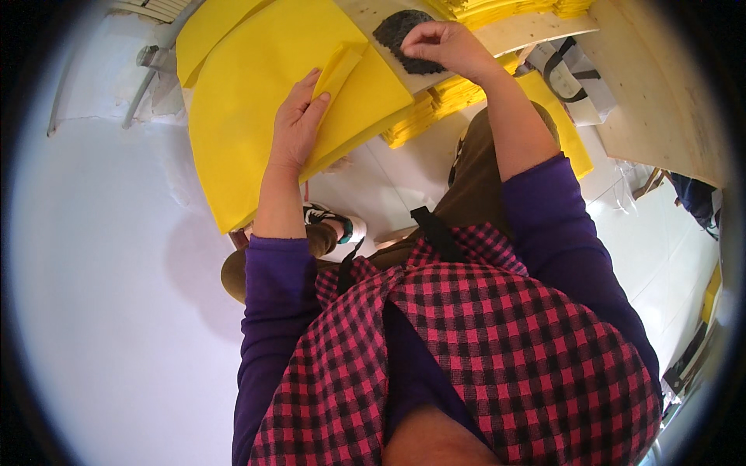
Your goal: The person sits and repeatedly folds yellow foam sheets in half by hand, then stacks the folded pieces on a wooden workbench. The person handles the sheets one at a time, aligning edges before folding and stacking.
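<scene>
Narrow folded strip of bright yellow, sheet-like material (339, 70) stood at the person's left hand (298, 120), above a broad, flat yellow sheet (241, 147). The left hand held the strip's lower end, thumb on the near side and fingers close together behind it. Beyond the broad sheet's right edge, the right hand (451, 48) hung over a fuzzy, dark grey pad (392, 29), its fingers curled and the tips of thumb and forefinger drawn narrowly together; whether they touched the pad or pinched anything could not be told.

The pad lay on a pale wooden board (536, 29). Folded yellow sheets in layered piles (400, 132) sat below that board, near its front edge, and more yellow layers (505, 14) lay on top, right of the pad. A red-and-black checked apron (536, 349) covered the person's front, between two purple sleeves (272, 283).
</scene>
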### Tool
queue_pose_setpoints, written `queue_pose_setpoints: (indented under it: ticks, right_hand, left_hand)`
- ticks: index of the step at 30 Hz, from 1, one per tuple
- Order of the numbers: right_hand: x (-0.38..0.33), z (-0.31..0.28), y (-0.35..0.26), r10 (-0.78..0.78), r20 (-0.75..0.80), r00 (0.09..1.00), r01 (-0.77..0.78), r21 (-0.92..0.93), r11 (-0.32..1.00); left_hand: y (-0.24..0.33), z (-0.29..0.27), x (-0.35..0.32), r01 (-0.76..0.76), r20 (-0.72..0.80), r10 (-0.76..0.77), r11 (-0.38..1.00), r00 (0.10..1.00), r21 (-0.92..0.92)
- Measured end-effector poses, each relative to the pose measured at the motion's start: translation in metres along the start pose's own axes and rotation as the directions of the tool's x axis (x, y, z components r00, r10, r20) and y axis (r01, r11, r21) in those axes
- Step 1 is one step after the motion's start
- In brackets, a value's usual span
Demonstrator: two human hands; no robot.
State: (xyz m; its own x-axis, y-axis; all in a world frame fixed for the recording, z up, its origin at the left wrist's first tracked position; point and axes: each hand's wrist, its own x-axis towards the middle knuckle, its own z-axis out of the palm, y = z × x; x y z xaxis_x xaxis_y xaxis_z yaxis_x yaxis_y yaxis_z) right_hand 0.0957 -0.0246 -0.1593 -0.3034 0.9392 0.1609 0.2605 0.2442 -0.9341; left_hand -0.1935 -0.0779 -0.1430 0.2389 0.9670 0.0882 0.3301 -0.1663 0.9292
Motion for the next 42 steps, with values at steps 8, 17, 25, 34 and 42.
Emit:
queue_pose_setpoints:
  ticks: [8,17,25,34,42]
  right_hand:
    - [-0.01,0.011,-0.03,0.036,0.347,0.937,-0.044,0.016,0.999]
    - [-0.007,0.021,-0.032,0.05,0.276,0.96,-0.029,-0.08,0.996]
    - [-0.001,0.022,-0.037,0.001,0.219,0.976,0.02,-0.093,0.996]
    - [0.007,0.036,-0.032,-0.091,0.068,0.994,0.09,0.023,0.996]
    - [0.003,0.017,-0.034,-0.036,0.142,0.989,0.03,0.044,0.999]
  left_hand:
    - [0.001,0.001,0.001,0.01,0.004,-0.01,1.0,1.0,0.023]
    - [0.01,0.003,-0.001,-0.016,0.022,0.015,0.999,1.0,0.039]
    - [0.014,0.002,0.0,-0.15,0.088,0.138,0.978,0.987,0.148]
    - [0.015,0.004,-0.003,-0.227,0.12,0.2,0.929,0.972,0.293]
    - [0.007,0.003,-0.002,-0.052,0.024,0.051,0.997,0.998,0.065]
